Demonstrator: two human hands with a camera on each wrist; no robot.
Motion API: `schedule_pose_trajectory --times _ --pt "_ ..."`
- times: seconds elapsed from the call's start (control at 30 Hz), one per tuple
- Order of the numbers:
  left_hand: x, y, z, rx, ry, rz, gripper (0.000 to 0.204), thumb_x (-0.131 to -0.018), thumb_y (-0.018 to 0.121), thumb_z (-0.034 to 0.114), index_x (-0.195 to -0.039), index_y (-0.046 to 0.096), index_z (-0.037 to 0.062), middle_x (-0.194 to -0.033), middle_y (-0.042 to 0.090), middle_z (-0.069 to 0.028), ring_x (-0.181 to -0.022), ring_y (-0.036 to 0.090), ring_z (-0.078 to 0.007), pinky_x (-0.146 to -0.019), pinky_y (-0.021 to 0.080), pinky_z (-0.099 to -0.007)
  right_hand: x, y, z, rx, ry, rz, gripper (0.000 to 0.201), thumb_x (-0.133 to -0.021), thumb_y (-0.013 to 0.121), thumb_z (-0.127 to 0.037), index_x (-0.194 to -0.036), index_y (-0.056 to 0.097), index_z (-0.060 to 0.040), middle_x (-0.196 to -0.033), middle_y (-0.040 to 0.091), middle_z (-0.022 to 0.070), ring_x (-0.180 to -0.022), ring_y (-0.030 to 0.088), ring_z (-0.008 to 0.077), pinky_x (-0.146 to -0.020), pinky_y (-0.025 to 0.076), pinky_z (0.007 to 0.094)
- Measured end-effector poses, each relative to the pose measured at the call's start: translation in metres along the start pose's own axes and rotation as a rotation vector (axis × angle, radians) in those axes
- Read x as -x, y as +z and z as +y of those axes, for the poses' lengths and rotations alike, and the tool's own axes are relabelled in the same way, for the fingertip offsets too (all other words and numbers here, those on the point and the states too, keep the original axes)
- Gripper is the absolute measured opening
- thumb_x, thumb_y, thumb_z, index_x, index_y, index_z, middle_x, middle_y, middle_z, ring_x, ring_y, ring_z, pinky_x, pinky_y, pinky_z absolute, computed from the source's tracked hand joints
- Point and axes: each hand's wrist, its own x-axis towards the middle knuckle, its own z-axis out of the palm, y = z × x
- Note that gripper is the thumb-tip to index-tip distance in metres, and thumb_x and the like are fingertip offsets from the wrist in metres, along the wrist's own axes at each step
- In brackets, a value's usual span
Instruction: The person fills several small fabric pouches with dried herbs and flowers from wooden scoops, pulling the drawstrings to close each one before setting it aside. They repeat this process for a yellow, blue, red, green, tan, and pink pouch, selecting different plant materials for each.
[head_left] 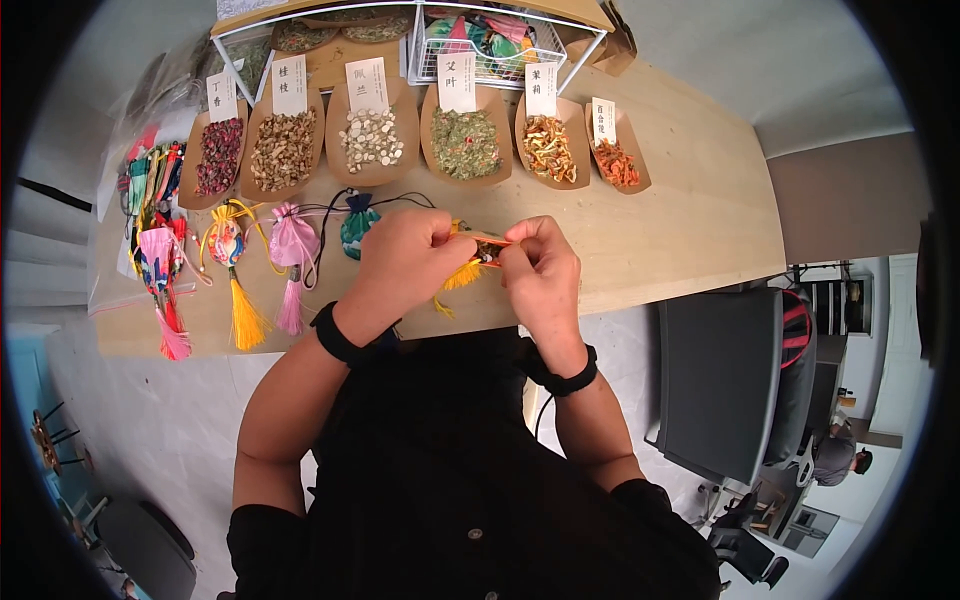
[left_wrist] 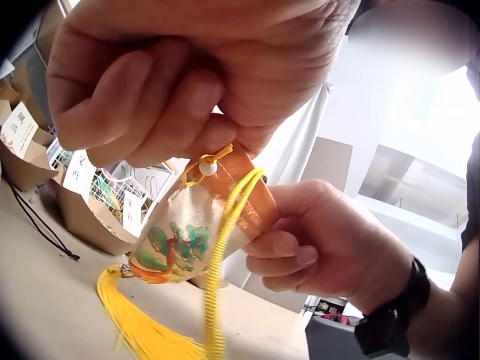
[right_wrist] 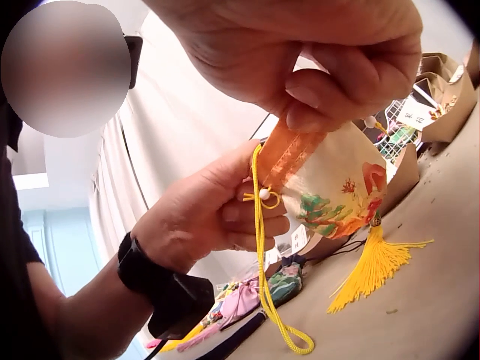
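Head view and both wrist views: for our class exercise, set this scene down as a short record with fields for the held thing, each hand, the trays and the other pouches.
Held thing: pouch, pale and printed, with orange rim, yellow cord and yellow tassel
Mouth: open, dark bits showing inside
Left hand: pinches one side of the rim
Right hand: pinches the other side
Trays: six in a row, each with a label card and dried plant pieces
Other pouches: include a pink pouch and a green pouch
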Motion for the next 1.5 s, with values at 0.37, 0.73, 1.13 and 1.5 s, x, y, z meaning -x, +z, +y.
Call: schedule_pose_trajectory --times 0.37,0.73,1.13,1.5 --pt "-0.01 0.0 -0.015 0.249 -0.04 0.038 0.033 -0.088 0.067 0.016 -0.067 0.051 -0.0033 -0.058 0.042 -0.0005 -0.059 0.038 -0.0048 -0.051 0.032 -0.0318 0.013 -0.009 -0.021 -0.063 -0.369 -0.028 0.024 -0.09 0.08 -0.004 -0.109 0.065 -0.0022 -0.088 0.068 0.0039 -0.061 0.055 0.0043 -0.055 0.043 0.0221" --pt "-0.015 0.001 0.004 0.309 -0.031 0.021 0.036 -0.088 0.065 0.016 -0.063 0.05 -0.0028 -0.055 0.043 0.0008 -0.057 0.039 -0.0052 -0.049 0.031 -0.0322 0.007 0.007 -0.022 0.304 -0.653 -0.065 0.018 -0.09 0.08 -0.007 -0.105 0.073 -0.0019 -0.103 0.072 0.0121 -0.068 0.069 0.0209 -0.06 0.057 0.0319" --pt "-0.027 0.01 -0.023 0.653 0.16 -0.172 0.075 -0.094 0.076 0.052 -0.138 0.05 -0.0022 -0.126 0.058 -0.0139 -0.116 0.056 -0.0196 -0.1 0.048 -0.0322 -0.021 -0.004 -0.028 -0.047 -0.484 -0.132 0.009 -0.095 0.074 -0.001 -0.104 0.073 0.0 -0.083 0.063 0.0047 -0.068 0.058 0.0094 -0.06 0.049 0.0267" --pt "-0.046 -0.009 -0.027 0.638 -0.099 -0.354 0.056 -0.109 0.047 0.053 -0.125 0.06 0.0011 -0.092 0.059 -0.0005 -0.082 0.053 -0.0092 -0.076 0.045 -0.0268 -0.075 0.011 -0.036 -0.385 -0.11 -0.206 0.013 -0.101 0.07 -0.008 -0.11 0.072 0.001 -0.077 0.067 0.0002 -0.062 0.057 0.0045 -0.055 0.046 0.0215"
